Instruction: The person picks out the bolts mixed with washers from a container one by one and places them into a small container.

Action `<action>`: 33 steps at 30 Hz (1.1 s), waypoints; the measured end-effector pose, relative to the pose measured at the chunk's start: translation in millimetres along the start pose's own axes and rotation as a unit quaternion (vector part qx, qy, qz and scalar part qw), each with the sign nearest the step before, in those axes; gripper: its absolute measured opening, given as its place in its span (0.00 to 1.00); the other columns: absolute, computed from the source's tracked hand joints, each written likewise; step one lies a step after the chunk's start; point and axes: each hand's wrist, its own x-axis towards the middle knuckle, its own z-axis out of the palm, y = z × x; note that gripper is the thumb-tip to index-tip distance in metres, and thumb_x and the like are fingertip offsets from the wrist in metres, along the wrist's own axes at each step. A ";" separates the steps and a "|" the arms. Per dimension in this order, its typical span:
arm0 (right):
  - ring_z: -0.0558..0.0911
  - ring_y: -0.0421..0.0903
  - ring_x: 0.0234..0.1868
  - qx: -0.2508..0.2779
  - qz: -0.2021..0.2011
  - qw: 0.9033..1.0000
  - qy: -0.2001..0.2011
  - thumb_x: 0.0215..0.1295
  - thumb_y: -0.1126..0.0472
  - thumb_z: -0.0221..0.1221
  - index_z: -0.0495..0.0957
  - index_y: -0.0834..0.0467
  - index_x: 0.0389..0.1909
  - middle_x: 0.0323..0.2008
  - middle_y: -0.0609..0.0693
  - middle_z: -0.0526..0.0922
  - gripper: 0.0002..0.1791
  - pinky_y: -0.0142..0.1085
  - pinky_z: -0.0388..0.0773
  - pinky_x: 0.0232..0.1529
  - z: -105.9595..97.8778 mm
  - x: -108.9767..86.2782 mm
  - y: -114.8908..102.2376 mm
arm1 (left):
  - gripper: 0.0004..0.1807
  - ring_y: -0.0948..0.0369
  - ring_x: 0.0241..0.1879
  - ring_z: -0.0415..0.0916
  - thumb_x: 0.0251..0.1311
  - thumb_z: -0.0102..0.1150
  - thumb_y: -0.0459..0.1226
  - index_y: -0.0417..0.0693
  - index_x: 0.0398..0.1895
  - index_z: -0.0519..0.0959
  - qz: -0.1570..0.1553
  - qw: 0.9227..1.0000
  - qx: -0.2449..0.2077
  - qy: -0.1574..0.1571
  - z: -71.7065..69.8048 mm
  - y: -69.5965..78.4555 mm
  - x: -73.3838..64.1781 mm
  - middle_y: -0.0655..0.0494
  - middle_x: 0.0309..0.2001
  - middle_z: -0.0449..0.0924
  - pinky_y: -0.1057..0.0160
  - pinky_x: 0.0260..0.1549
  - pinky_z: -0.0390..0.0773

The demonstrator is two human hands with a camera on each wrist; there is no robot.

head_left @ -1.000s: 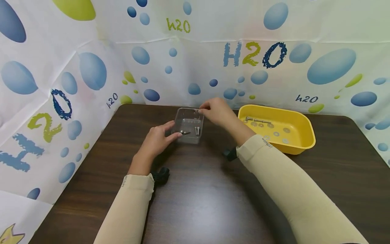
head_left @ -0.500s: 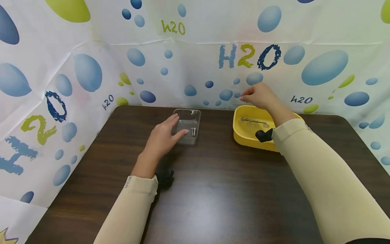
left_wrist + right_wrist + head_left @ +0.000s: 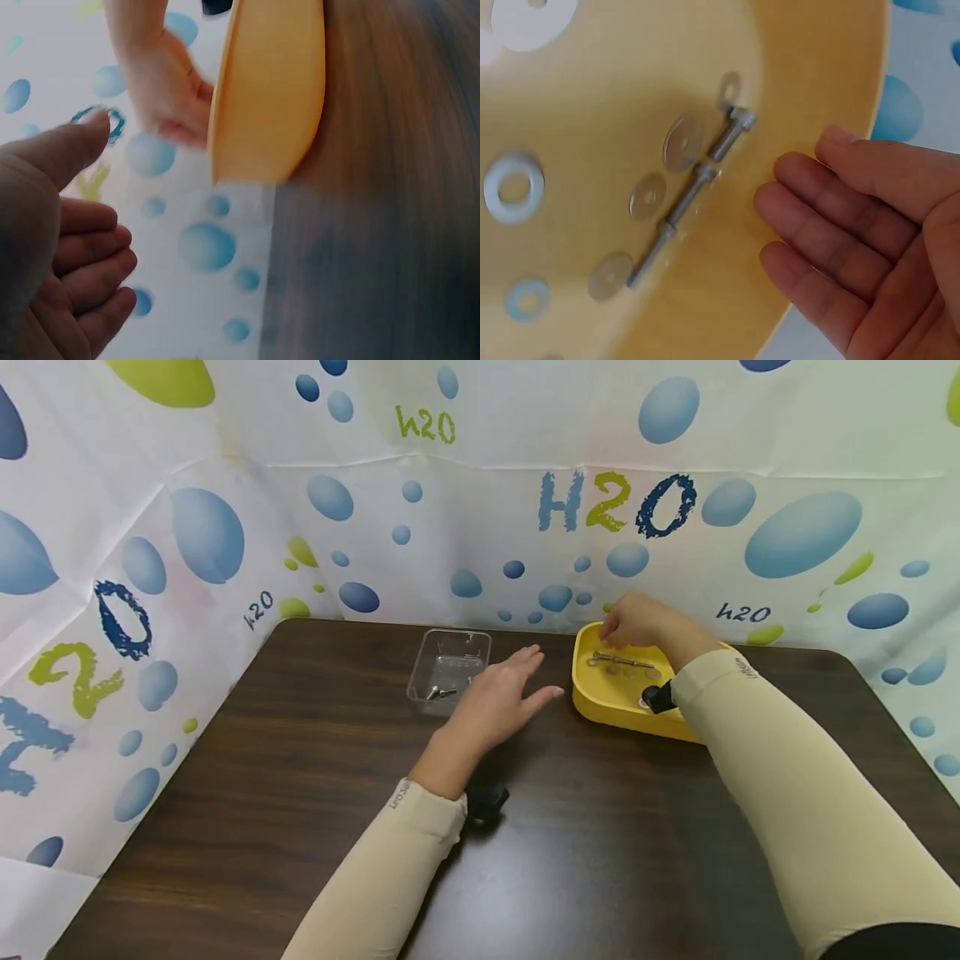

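The bare right hand [image 3: 637,620] is being held low over the far left part of a deep yellow plastic tray [image 3: 622,720] with rounded corners. Its thumb is being kept apart from its loosely bent fingers, and nothing is seen being gripped. Whether the tray wall is being touched cannot be told.

Just beside the fingers, slim silver metal screws [image 3: 684,201] are lying nearly end to end on the tray floor, with flat round silver metal washers [image 3: 536,31] being seen scattered around them.

The bare left hand [image 3: 491,702] is being held between the tray and a clear rectangular plastic box [image 3: 450,639], its thumb spread well away from its fingers and nothing being held. The box's right side is being partly covered in the head view; contact cannot be told. Inside the box, short silver metal bolts [image 3: 442,692] are being seen through the clear wall.

A second ago the right hand was being held at the box's far right corner; now it is being lowered at the tray. The left hand, then placed at the box's left side, is now being brought across toward the tray. By judgement, attention is being passed from the box to the tray, whose screws and washers are now being left within easiest reach.
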 end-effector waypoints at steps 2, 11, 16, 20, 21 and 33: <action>0.78 0.53 0.42 -0.057 -0.025 0.998 -0.011 0.64 0.64 0.60 0.85 0.61 0.48 0.43 0.58 0.85 0.13 0.50 0.76 0.55 0.9 3.3 -2.7 | 0.36 0.57 0.73 0.60 0.69 0.51 0.58 0.47 0.73 0.65 -0.011 1.000 0.000 -0.016 8.8 8.7 9.3 0.55 0.75 0.61 0.55 0.70 0.63; 0.69 0.46 0.23 -0.219 -0.102 0.969 -0.048 0.61 0.68 0.61 0.82 0.59 0.23 0.19 0.48 0.73 0.08 0.36 0.69 0.29 10.5 18.4 -8.5 | 0.36 0.53 0.71 0.63 0.70 0.48 0.57 0.48 0.74 0.63 -0.037 0.999 -0.026 -0.019 41.8 27.2 29.8 0.51 0.74 0.61 0.51 0.67 0.68; 0.75 0.49 0.28 -0.278 -0.106 0.954 -0.047 0.64 0.65 0.62 0.84 0.58 0.31 0.27 0.51 0.81 0.04 0.43 0.79 0.39 15.8 25.2 -8.9 | 0.36 0.53 0.71 0.63 0.70 0.49 0.56 0.46 0.74 0.63 -0.035 0.999 -0.034 -0.010 49.9 29.0 34.8 0.49 0.74 0.61 0.52 0.67 0.67; 0.77 0.50 0.29 -0.298 -0.100 0.948 -0.042 0.60 0.63 0.68 0.83 0.56 0.37 0.29 0.50 0.82 0.06 0.45 0.81 0.42 21.1 25.6 -5.9 | 0.35 0.53 0.71 0.64 0.71 0.50 0.54 0.45 0.74 0.62 -0.030 0.999 -0.027 -0.012 52.9 29.7 37.3 0.48 0.74 0.61 0.53 0.68 0.67; 0.77 0.50 0.29 -0.300 -0.102 0.948 -0.040 0.58 0.62 0.69 0.83 0.55 0.38 0.30 0.50 0.82 0.08 0.45 0.81 0.42 22.0 25.2 -5.0 | 0.35 0.53 0.71 0.64 0.71 0.50 0.54 0.44 0.74 0.62 -0.028 0.999 -0.024 -0.011 53.0 29.8 37.6 0.48 0.74 0.62 0.54 0.67 0.67; 0.75 0.49 0.27 -0.314 -0.127 0.940 -0.026 0.52 0.64 0.72 0.83 0.55 0.36 0.27 0.49 0.81 0.11 0.43 0.83 0.40 29.7 29.4 -0.4 | 0.35 0.53 0.70 0.65 0.70 0.51 0.53 0.46 0.74 0.63 -0.031 0.999 -0.036 -0.010 53.9 27.8 40.1 0.50 0.73 0.62 0.54 0.67 0.68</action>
